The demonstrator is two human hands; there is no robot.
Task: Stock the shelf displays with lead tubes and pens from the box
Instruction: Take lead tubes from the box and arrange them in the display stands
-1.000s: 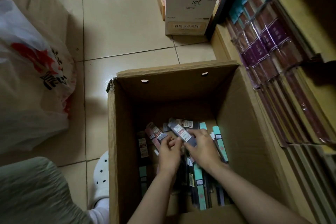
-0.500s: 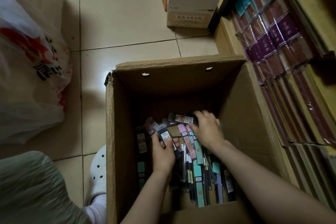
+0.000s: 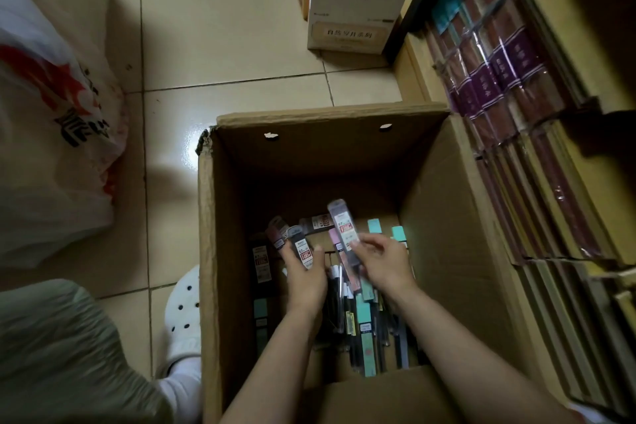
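Your fingers (image 3: 370,244) of the right hand (image 3: 385,265) are clamped on one lead tube (image 3: 344,229), a clear narrow case with a white and red label, and you hold it tilted, raised over the other stock. Fingers of your left hand (image 3: 304,277) are closed around a small bunch of lead tubes (image 3: 296,243), dark and brownish cases with the same kind of label, their tops spread like a fan. Both hands are inside the cardboard box (image 3: 447,203), which stands open on the tiled floor (image 3: 213,34). On the bottom of the box, under your hands, lie many pens (image 3: 364,330) and more tubes, some in teal packaging, most lying lengthwise. Just beside the box at your right is the shelf (image 3: 537,120) with rows of wrapped maroon and purple packs. A white carton (image 3: 354,7) with printed text stands on the floor beyond the box. At your left is a white plastic bag (image 3: 51,134) with red and black print, and near the box your white shoe (image 3: 184,313) with holes.
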